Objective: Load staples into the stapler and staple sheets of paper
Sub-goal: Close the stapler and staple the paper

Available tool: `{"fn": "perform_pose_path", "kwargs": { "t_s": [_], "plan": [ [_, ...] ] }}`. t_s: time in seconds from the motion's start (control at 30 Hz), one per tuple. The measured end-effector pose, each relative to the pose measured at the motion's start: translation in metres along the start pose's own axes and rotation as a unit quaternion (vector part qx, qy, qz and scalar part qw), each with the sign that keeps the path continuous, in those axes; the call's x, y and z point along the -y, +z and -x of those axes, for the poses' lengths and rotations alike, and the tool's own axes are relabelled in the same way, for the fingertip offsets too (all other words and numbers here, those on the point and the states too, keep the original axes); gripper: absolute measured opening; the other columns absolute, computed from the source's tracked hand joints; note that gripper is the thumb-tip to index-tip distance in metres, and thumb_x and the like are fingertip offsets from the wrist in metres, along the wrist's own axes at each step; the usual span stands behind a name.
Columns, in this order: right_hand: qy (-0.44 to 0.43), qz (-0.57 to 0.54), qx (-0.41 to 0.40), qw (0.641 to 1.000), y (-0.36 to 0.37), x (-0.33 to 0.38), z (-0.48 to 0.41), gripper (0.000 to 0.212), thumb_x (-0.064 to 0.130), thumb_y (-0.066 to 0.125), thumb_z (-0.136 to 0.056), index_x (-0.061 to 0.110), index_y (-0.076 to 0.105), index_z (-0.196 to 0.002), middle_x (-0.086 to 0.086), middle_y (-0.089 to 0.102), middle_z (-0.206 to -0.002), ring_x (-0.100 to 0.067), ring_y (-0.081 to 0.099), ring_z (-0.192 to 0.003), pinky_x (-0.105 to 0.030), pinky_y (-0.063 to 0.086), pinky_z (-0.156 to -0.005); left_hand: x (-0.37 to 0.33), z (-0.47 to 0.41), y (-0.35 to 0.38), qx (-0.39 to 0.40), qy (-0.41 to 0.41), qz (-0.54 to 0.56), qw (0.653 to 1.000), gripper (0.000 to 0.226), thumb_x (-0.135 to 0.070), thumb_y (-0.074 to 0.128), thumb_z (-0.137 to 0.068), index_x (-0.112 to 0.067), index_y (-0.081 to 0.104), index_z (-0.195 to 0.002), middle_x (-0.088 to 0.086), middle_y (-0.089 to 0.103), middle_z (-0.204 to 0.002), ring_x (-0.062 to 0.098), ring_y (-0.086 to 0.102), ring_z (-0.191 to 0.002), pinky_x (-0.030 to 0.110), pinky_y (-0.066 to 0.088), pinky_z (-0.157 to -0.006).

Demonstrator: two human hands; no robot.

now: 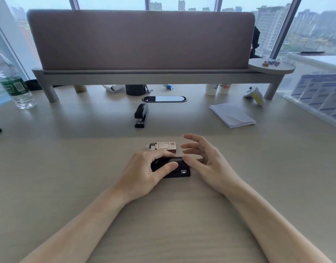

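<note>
A small black stapler (179,168) lies flat on the desk in front of me. My left hand (144,171) grips its left half, thumb on the near side and fingers over the top. My right hand (205,162) hovers at the stapler's right end with fingers spread and loosely bent, holding nothing; one fingertip is at or near the stapler's top. Just behind the stapler sits a staple box (163,146), its inner tray slid out to the left. A stack of white paper sheets (232,114) lies farther back on the right.
A second, longer black stapler (141,115) stands mid-desk. A water bottle (10,78) is at the far left. A monitor riser (154,74) with a grey panel spans the back; cups (218,89) and a white controller (255,95) sit beneath it. A clear tray (318,95) is at right.
</note>
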State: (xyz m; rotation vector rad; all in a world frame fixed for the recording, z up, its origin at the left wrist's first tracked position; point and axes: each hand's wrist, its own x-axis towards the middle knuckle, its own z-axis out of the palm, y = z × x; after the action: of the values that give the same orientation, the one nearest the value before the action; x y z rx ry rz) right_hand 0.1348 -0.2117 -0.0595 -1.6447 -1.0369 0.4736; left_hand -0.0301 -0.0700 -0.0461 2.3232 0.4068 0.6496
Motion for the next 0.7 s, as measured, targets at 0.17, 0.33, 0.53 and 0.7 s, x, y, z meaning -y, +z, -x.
{"fn": "perform_pose_path", "kwargs": {
  "t_s": [0.17,0.33,0.53,0.7],
  "plan": [
    [0.048,-0.101,-0.005,0.994,-0.007,0.010,0.000,0.030,0.027,0.052,-0.108,0.022,0.061,-0.136,-0.002,0.071,-0.125,-0.010,0.068,-0.117,-0.033,0.059,-0.100,0.001,0.001,0.000,-0.013,-0.012,0.018,1.000,0.020,-0.038,0.075,-0.092,-0.032,0.079,-0.110,-0.025,0.078,-0.102,-0.007,0.071,-0.098,0.009,0.050,-0.085],
    [0.049,-0.002,-0.172,0.984,-0.061,0.003,-0.055,0.021,0.023,0.054,-0.108,0.015,0.073,-0.112,0.001,0.076,-0.101,-0.017,0.071,-0.100,-0.037,0.058,-0.097,0.006,-0.004,0.002,-0.007,-0.032,0.043,0.999,0.013,-0.035,0.081,-0.087,-0.034,0.080,-0.100,-0.026,0.078,-0.093,-0.004,0.073,-0.089,0.009,0.050,-0.077],
    [0.172,0.361,-0.130,0.907,-0.131,-0.026,-0.114,0.055,0.042,0.055,-0.104,0.013,0.052,-0.150,-0.010,0.055,-0.155,-0.032,0.048,-0.144,-0.041,0.040,-0.115,0.012,-0.010,-0.001,0.002,-0.051,0.082,0.995,0.014,-0.036,0.083,-0.085,-0.038,0.082,-0.098,-0.026,0.079,-0.095,-0.004,0.074,-0.093,0.016,0.054,-0.083],
    [0.217,0.450,-0.062,0.864,-0.134,-0.056,-0.125,0.066,0.053,0.053,-0.102,0.004,0.048,-0.146,-0.018,0.048,-0.157,-0.035,0.044,-0.146,-0.040,0.036,-0.116,0.015,-0.013,-0.001,-0.001,-0.044,0.107,0.993,0.021,-0.033,0.084,-0.083,-0.043,0.082,-0.101,-0.028,0.079,-0.097,-0.004,0.074,-0.094,0.008,0.051,-0.081]
  ]
}}
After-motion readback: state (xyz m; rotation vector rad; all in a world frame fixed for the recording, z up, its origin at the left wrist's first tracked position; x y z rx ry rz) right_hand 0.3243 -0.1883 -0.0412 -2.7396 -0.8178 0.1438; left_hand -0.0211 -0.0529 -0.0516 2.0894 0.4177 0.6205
